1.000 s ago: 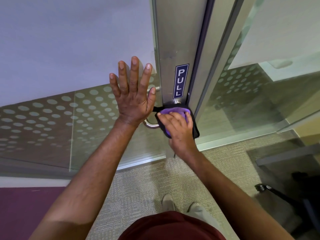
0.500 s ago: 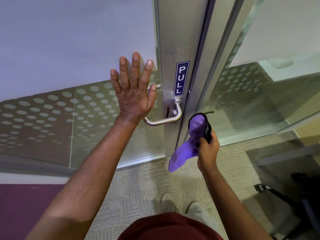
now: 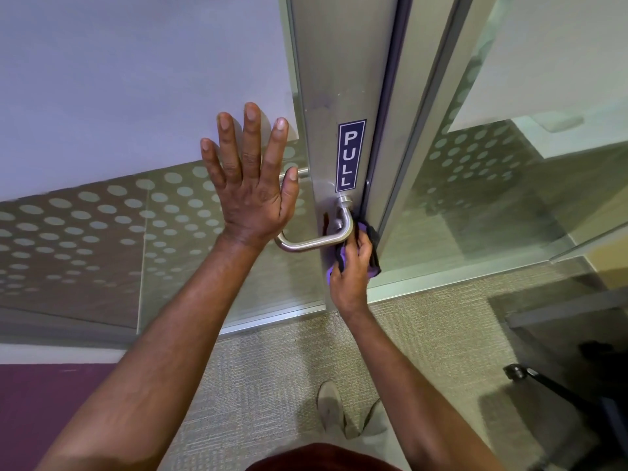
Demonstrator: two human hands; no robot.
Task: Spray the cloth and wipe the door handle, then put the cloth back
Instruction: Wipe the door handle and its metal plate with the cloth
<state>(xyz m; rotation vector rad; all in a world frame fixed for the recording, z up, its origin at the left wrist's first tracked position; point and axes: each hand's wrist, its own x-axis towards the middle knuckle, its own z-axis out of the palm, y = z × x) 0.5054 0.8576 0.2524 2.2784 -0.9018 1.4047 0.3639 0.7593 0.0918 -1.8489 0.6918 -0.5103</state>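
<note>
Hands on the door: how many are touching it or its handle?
2. The left hand lies flat on the glass panel; the right hand presses the purple cloth against the handle.

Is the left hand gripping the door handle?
No: the left hand lies flat, fingers spread, on the glass door beside the door handle.

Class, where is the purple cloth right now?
In the head view, right of centre: the right hand grips the purple cloth against the door handle's bend.
</note>
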